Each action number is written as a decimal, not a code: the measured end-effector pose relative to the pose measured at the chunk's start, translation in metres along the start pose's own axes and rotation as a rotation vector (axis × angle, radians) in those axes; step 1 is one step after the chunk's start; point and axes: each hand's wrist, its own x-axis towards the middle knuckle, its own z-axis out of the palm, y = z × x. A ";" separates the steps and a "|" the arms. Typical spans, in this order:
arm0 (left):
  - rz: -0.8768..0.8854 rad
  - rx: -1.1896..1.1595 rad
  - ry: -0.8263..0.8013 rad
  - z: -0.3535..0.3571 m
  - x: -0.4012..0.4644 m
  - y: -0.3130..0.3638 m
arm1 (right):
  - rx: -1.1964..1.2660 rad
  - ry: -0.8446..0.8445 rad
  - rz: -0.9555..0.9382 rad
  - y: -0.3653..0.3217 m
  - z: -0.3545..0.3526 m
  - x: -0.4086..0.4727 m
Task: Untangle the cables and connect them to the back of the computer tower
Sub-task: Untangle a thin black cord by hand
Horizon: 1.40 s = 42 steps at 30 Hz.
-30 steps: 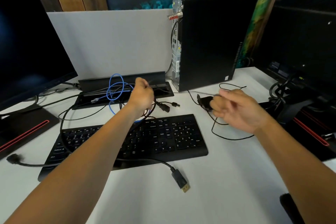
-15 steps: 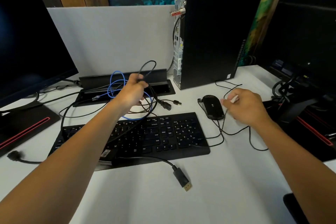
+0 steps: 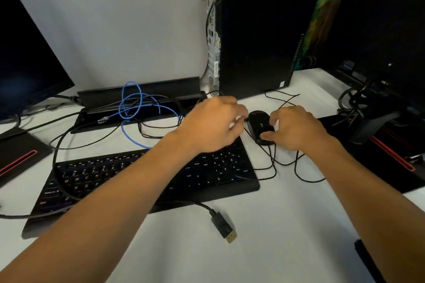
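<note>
Left to right across the white table (image 3: 264, 236): at 9 o'clock a dark monitor (image 3: 30, 53); at 10 o'clock a black cable tray (image 3: 142, 92) over which the blue network cable (image 3: 132, 104) lies in loose loops crossed by black cables (image 3: 151, 126), a heap not yet sorted, presumably left there within reach of the tower's ports. The keyboard (image 3: 142, 179) lies at centre, and a DisplayPort plug (image 3: 224, 228) lies free at 6 o'clock, unconnected. The left hand (image 3: 211, 124) hovers over the keyboard's far right corner, fingers curled toward the mouse; motion blur hides the fingertips, so whether it pinches a cable cannot be told. The mouse (image 3: 261, 126) sits just right of it with its thin cord (image 3: 296, 167) looping toward 4 o'clock. The right hand (image 3: 294, 128) rests on the mouse, thumb and fingers curled round its near end, apparently steadying it while the cord is freed. The computer tower (image 3: 264, 30) stands upright at 12 o'clock, rear panel (image 3: 212, 48) facing left, one cable already attached there
</note>
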 end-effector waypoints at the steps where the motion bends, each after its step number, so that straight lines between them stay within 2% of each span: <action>1: 0.006 -0.055 -0.148 0.011 0.007 0.013 | 0.168 -0.078 -0.004 0.004 -0.003 0.000; 3: -0.044 -0.043 -0.401 0.037 0.018 0.032 | 0.273 -0.213 -0.042 0.014 -0.012 -0.001; 5: -0.087 0.078 -0.556 0.059 0.027 0.038 | 0.275 -0.262 -0.056 0.022 -0.022 -0.004; 7: -0.107 0.103 -0.526 0.070 0.041 0.037 | 0.310 -0.233 -0.044 0.030 -0.030 -0.003; 10: -0.253 0.086 -0.363 0.075 0.068 0.032 | 0.332 -0.195 -0.006 0.037 -0.029 -0.001; 12: -0.307 0.225 -0.379 0.084 0.083 0.032 | 0.327 -0.200 0.005 0.041 -0.021 0.000; 14: -0.403 0.329 -0.480 0.092 0.094 0.032 | 0.324 -0.205 0.015 0.044 -0.012 0.002; 16: -0.533 0.285 -0.561 0.097 0.104 0.032 | 0.320 -0.210 0.022 0.047 -0.004 0.004; 18: -0.604 0.204 -0.575 0.102 0.113 0.035 | 0.329 -0.223 0.027 0.048 -0.001 0.005; 21: -0.697 -0.040 -0.572 0.104 0.126 0.035 | 0.351 -0.233 0.024 0.052 0.000 0.006; 23: -0.763 -0.282 -0.510 0.101 0.134 0.028 | 0.370 -0.210 0.033 0.056 -0.002 0.007; 25: -0.755 -0.394 -0.321 0.094 0.141 0.018 | 0.413 -0.160 0.061 0.061 -0.005 0.008; 27: -0.721 -0.433 -0.078 0.086 0.147 0.007 | 0.457 -0.117 0.097 0.066 -0.012 0.008; 29: -0.644 -0.327 0.109 0.077 0.147 -0.005 | 0.463 -0.137 0.101 0.068 -0.021 0.008; 32: -0.468 -0.035 0.109 0.077 0.132 -0.017 | 0.394 -0.195 0.078 0.066 -0.036 0.005; 35: -0.375 0.088 0.015 0.088 0.107 -0.016 | 0.329 -0.235 0.075 0.065 -0.045 0.003; 39: -0.435 0.059 0.051 0.093 0.084 -0.015 | 0.173 -0.375 0.065 0.062 -0.058 -0.007; 42: -0.456 0.052 0.034 0.088 0.072 -0.020 | 0.124 -0.298 0.034 0.058 -0.080 -0.017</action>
